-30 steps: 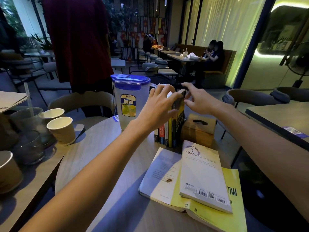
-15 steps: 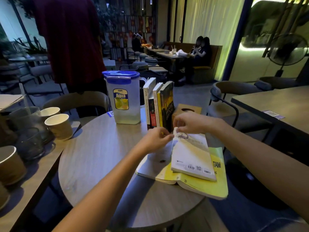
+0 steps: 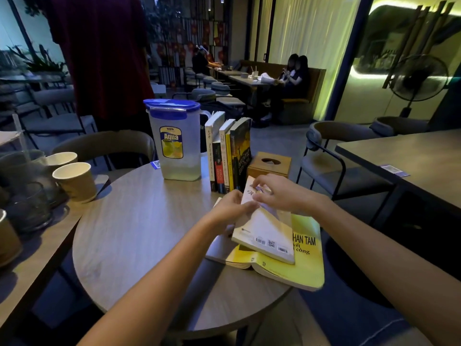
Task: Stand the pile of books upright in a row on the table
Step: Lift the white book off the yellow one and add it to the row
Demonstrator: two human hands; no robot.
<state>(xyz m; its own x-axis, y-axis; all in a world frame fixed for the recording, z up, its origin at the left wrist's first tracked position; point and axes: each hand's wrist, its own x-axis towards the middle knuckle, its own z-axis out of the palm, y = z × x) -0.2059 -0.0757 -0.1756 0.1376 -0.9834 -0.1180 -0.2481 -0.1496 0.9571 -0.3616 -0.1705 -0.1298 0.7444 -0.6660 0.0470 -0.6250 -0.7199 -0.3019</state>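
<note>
Several books (image 3: 228, 153) stand upright in a row at the back of the round table (image 3: 129, 228), between a plastic jug and a wooden tissue box. In front of them lies a pile: a white book (image 3: 264, 231) on a yellow book (image 3: 303, 265), which rests on a pale grey one (image 3: 219, 248). My left hand (image 3: 230, 208) grips the white book's left edge near its far corner. My right hand (image 3: 282, 193) holds its far end from above. That far end is tilted up off the pile.
A clear jug with a blue lid (image 3: 175, 141) stands left of the row, a wooden tissue box (image 3: 269, 164) right of it. Paper cups (image 3: 74, 181) and glasses sit on the side table at left. A person in dark red stands behind the table. The pile overhangs the table's right edge.
My hands left the upright row, came down to the pile and took hold of the white book, whose far end is now raised. The head camera has pulled back.
</note>
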